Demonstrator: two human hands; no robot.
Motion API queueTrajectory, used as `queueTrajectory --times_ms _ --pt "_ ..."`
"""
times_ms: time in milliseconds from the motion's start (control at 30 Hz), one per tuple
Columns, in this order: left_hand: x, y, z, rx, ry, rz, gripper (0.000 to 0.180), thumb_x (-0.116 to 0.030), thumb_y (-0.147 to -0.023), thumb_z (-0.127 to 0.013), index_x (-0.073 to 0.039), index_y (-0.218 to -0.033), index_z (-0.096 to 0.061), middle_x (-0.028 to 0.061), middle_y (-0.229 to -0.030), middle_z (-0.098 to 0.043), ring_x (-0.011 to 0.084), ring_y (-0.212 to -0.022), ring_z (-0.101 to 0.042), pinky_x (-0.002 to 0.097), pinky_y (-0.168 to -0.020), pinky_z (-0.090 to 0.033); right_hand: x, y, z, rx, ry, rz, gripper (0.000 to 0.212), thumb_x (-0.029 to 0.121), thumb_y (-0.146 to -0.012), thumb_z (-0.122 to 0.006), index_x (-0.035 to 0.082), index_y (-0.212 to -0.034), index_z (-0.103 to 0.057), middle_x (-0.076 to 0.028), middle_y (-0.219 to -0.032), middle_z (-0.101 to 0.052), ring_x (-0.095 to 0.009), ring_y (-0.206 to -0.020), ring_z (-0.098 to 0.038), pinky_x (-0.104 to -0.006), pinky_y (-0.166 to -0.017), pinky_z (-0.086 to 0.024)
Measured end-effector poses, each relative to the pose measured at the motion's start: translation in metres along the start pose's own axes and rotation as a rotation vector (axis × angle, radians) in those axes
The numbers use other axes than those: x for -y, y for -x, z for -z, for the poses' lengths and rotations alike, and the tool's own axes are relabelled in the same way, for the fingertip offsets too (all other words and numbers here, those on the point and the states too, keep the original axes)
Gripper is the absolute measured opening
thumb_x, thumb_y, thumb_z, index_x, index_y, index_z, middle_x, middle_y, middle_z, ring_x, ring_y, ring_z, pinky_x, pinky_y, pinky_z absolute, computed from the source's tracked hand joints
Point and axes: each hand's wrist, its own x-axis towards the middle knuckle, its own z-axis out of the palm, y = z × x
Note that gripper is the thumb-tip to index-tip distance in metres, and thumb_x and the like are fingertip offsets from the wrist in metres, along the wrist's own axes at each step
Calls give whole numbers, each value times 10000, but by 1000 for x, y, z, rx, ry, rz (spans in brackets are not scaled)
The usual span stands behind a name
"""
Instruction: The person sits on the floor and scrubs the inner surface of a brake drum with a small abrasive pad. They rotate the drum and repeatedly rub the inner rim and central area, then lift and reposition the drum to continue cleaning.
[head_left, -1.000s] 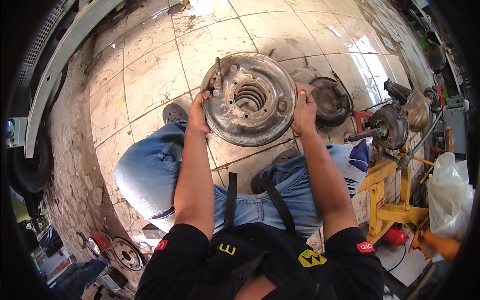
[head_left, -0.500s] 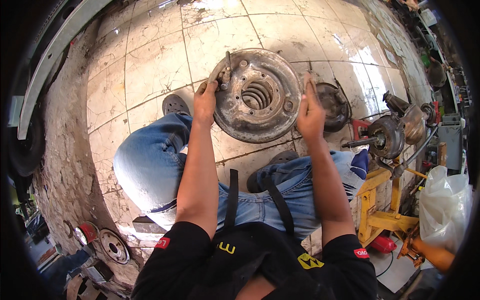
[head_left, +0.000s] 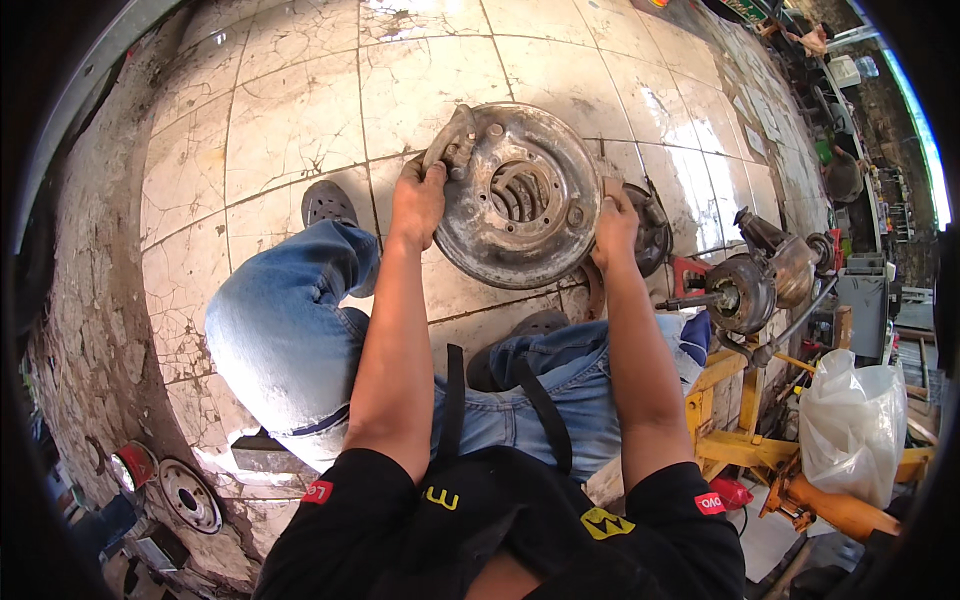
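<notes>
A round, worn metal brake backing plate (head_left: 470, 240) is held up in front of me, tilted, with a large centre hole and bolt holes round it. Through the hole a coil spring (head_left: 519, 195) shows. My left hand (head_left: 418, 205) grips the plate's left edge, beside a small cylinder fitting (head_left: 460, 150) and a curved piece at the upper left. At the right edge my right hand (head_left: 615, 230) is closed, its fingertips partly hidden. Below that hand a brown curved strip (head_left: 593, 292) sticks out from behind the plate; its kind is unclear.
Behind my right hand lies a dark brake drum-like part (head_left: 648, 228) on the tiled floor (head_left: 290, 120). To the right stand an axle assembly (head_left: 745, 290), a yellow metal stand (head_left: 745, 445) and a clear plastic bag (head_left: 850, 425). A wheel rim (head_left: 190, 497) lies at lower left.
My right hand has gone from stretched fingers to closed at the plate's edge. The plate has tilted slightly, and the curved strip below my right hand has come into sight. The view has shifted.
</notes>
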Motion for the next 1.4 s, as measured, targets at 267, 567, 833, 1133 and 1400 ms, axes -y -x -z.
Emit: queueTrajectory --times_ms 267,567,833,1133,1400 --pt "-34 16 -3 -10 35 -116 341 -248 -951 -543 58 -1094 -583 121 -888 -643 145 -751 -557 293 -680 -471 40 22 4 45 -400 -151 299 109 -950 -484 12 -1222 -562 -100 -959 -634 -166 -740 -583 -320 -586 -471" --pt "6 12 -13 17 175 -103 267 -246 -984 -521 8 -1056 -560 37 -906 -591 113 -787 -506 267 -700 -437 -6 -6 16 101 -287 -144 274 125 -934 -516 -11 -1153 -610 -106 -946 -653 -173 -778 -593 -306 -684 -472" --pt "6 14 -11 -34 208 87 335 -314 -948 -584 -54 -1154 -538 74 -1024 -592 170 -928 -530 310 -852 -440 -28 -21 12 197 -306 -53 291 118 -935 -535 -25 -1184 -588 -99 -960 -651 -152 -811 -617 -275 -651 -504" --pt "11 16 -3 237 530 281 511 -370 -931 -561 -22 -1296 -479 133 -1184 -586 266 -1080 -586 429 -938 -486 1 18 5 -27 -41 185 371 227 -951 -510 68 -1279 -579 -194 -1143 -650 -307 -1016 -622 -344 -881 -450" --pt "44 53 -11 406 967 278 607 -494 -937 -491 -79 -1377 -439 139 -1354 -512 336 -1218 -503 511 -1046 -389 15 25 1 -90 167 268 401 207 -949 -474 177 -1344 -534 -232 -1088 -640 -401 -1013 -596 -424 -885 -455"
